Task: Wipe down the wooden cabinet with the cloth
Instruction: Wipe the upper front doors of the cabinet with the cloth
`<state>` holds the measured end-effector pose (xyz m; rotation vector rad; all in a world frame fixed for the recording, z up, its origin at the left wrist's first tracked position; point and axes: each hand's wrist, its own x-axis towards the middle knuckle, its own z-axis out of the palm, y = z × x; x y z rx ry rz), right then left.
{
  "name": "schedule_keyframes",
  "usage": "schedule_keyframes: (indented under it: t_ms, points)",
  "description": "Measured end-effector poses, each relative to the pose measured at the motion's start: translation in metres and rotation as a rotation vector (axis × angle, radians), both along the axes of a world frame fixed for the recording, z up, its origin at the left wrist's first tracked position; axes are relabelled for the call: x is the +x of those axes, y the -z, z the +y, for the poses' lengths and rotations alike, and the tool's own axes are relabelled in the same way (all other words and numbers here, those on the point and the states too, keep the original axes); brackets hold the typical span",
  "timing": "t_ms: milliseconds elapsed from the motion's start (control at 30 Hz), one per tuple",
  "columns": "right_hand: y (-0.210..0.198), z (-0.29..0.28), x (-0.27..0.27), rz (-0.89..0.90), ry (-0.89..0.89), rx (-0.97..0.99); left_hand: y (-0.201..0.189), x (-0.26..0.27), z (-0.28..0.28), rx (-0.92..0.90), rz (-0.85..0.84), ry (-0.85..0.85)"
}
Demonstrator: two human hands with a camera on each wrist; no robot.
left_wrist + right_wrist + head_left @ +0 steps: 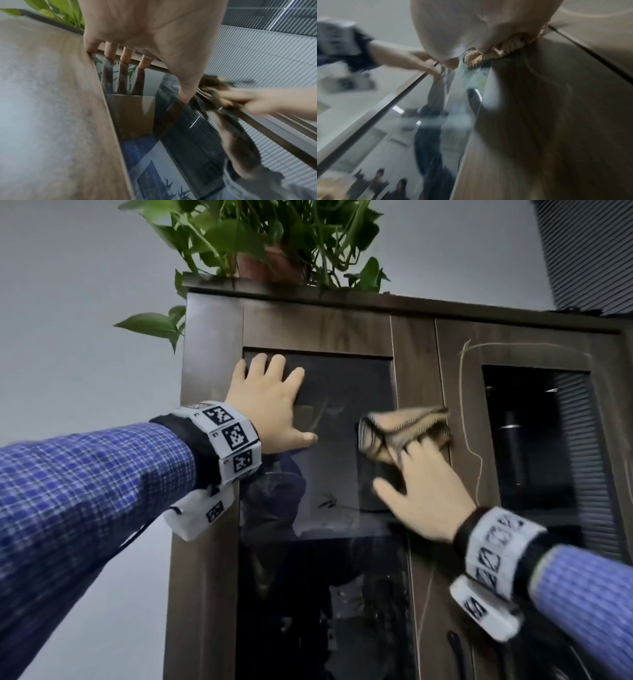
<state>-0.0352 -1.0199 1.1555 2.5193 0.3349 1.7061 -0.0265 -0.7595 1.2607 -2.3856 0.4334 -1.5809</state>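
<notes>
The cloth point(404, 429) is a small tan, ribbed rag, bunched under the right hand point(424, 494) and pressed against the wooden stile between the 2 doors of the wooden cabinet point(416, 364), at the right edge of the left door's glass pane point(342, 392). The right hand's fingers point(416, 451) lie over the cloth's near edge and pin it to the wood; the right wrist view shows it gathered under them, though blur hides whether they curl right round it. The left hand point(270, 409) lies flat on the upper left of the pane, its fingers point(111, 51) straight and spread wide, holding nothing — it looks like a brace for the door. The cloth seems soft, light and limp, so it should fold to any shape; a flat palm over a wad would likely serve better than a pinch at 1 corner. The cabinet is stiff and heavy, but its glass is smooth and probably fragile, so pressure belongs on the frame. A potted plant point(274, 244) stands on top, far left — a hard shove could rock it.
</notes>
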Motion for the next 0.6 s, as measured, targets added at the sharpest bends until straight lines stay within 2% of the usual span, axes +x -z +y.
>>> schedule_keyframes:
  t_ms: [67, 167, 267, 367, 467, 533, 600]
  points:
    - [0.013, 0.005, -0.003, -0.011, -0.018, -0.041, -0.005, -0.009, 0.008, -0.027, 0.034, 0.104]
    - [-0.022, 0.031, 0.001, -0.022, -0.035, 0.028, -0.014, -0.024, 0.032, -0.135, -0.007, 0.242]
    - [-0.073, 0.081, 0.008, -0.045, -0.090, -0.028, -0.017, -0.028, 0.069, -0.185, -0.055, 0.155]
    - [-0.097, 0.146, 0.015, -0.039, -0.162, -0.160, -0.005, -0.027, 0.097, -0.093, 0.026, 0.073]
    - [-0.084, 0.190, 0.025, -0.031, -0.208, -0.216, 0.008, -0.025, 0.116, -0.073, 0.045, 0.113]
    - [-0.069, 0.197, 0.028, -0.071, -0.220, -0.213, 0.014, -0.023, 0.123, -0.134, 0.050, 0.160]
    - [-0.049, 0.193, 0.026, -0.105, -0.215, -0.262, 0.020, -0.018, 0.127, -0.117, 0.023, 0.193]
